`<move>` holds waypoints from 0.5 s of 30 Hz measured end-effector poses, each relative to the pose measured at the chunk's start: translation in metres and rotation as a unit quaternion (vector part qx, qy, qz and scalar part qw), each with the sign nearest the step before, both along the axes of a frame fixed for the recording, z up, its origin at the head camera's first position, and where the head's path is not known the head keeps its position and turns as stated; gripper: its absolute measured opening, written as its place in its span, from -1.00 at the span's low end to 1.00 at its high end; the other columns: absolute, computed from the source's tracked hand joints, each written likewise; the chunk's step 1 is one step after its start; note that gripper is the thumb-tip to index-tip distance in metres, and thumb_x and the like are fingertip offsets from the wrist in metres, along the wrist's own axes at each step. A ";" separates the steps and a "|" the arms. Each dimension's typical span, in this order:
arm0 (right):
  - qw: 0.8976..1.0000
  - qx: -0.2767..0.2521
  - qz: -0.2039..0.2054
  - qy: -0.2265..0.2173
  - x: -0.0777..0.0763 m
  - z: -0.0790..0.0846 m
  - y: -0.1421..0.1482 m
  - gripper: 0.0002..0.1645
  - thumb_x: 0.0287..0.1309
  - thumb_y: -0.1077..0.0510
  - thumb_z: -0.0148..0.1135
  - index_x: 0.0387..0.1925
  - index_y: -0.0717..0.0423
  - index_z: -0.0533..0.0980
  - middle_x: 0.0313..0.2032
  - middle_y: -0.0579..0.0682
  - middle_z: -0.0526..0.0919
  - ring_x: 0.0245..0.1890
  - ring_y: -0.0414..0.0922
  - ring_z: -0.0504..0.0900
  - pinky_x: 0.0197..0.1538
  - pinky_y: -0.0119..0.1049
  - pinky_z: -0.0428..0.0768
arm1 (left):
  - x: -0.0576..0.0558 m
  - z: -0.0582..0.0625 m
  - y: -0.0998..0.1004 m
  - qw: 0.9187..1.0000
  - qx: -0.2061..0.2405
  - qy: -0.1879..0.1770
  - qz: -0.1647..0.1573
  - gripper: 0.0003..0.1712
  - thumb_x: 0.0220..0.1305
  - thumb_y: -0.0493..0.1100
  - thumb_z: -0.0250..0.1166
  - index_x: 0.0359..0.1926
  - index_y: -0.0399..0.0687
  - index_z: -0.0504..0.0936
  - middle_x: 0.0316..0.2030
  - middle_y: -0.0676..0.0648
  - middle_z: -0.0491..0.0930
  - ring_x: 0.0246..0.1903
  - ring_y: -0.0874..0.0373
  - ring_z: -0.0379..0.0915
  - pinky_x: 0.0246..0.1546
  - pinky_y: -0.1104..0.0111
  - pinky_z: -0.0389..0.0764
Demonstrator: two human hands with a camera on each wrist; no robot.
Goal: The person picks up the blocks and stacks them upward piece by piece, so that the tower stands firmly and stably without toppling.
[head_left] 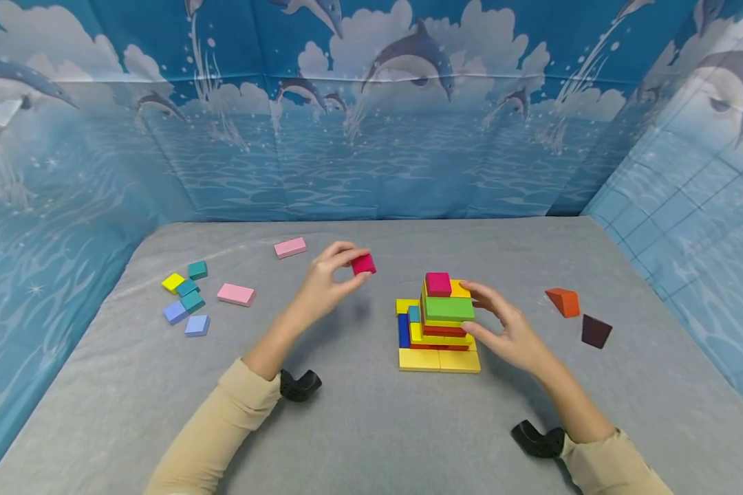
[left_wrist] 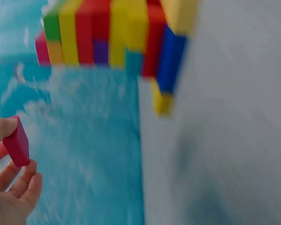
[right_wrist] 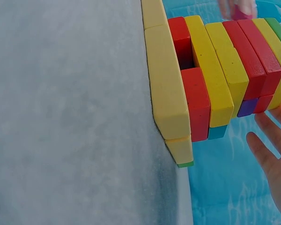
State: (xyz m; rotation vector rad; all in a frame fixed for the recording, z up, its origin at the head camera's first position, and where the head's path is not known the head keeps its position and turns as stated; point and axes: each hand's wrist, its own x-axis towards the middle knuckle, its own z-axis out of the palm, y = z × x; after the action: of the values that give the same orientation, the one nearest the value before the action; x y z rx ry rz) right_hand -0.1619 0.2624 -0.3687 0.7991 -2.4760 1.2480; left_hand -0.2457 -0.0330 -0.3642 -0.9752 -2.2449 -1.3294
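Observation:
My left hand (head_left: 323,283) pinches a magenta block (head_left: 364,264) between thumb and fingers, raised left of a stepped block tower (head_left: 441,336). In the left wrist view the same magenta block (left_wrist: 19,146) sits between the thumb and fingertips. The tower has a pale yellow base, layers of red, yellow and blue, a green block (head_left: 448,309) near the top and another magenta block (head_left: 437,284) on top. At the tower's right side is my right hand (head_left: 512,338), fingers and thumb spread by the upper layers. The right wrist view shows its fingers (right_wrist: 267,152) extended beside them.
Teal, yellow and light blue blocks (head_left: 197,326) lie at the left, with two pink blocks (head_left: 236,294) near them. An orange block (head_left: 563,302) and a dark brown block (head_left: 596,331) lie at the right. Dolphin-print curtains (head_left: 371,172) surround the grey table (head_left: 371,426).

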 end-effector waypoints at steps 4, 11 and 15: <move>1.000 0.000 -0.004 -0.004 0.000 0.000 0.000 -0.25 -0.15 0.53 0.26 0.16 0.41 0.25 0.14 0.29 0.36 0.09 -0.46 0.29 0.06 -0.53 0.38 | 0.004 0.014 0.034 0.999 0.008 -0.004 -0.038 -0.60 0.07 -0.30 0.33 -0.01 -0.28 0.57 -0.15 -0.17 0.50 -0.18 0.08 0.46 -0.16 0.37 0.54; 1.000 -0.004 0.006 -0.002 -0.001 0.000 0.000 -0.25 -0.15 0.55 0.25 0.16 0.44 0.23 0.13 0.32 0.35 0.09 -0.45 0.29 0.06 -0.53 0.37 | 0.012 0.028 0.079 0.996 0.016 -0.007 -0.092 -0.60 0.08 -0.29 0.32 -0.01 -0.28 0.56 -0.11 -0.15 0.50 -0.14 0.13 0.44 -0.19 0.55 0.50; 1.000 -0.013 0.019 0.001 -0.001 0.000 0.002 -0.19 -0.18 0.57 0.24 0.18 0.48 0.15 0.12 0.36 0.32 0.10 -0.44 0.30 0.07 -0.54 0.37 | 0.017 0.029 0.098 0.994 0.007 -0.012 -0.107 -0.61 0.09 -0.28 0.32 -0.02 -0.29 0.56 -0.09 -0.16 0.50 -0.15 0.11 0.45 -0.23 0.59 0.50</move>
State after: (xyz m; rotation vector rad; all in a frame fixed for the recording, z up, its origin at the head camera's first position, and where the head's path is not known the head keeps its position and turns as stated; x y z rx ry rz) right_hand -0.1631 0.2640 -0.3690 0.8455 -2.4481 1.2885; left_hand -0.2286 0.0648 -0.3356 -1.2297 -2.1933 -1.4495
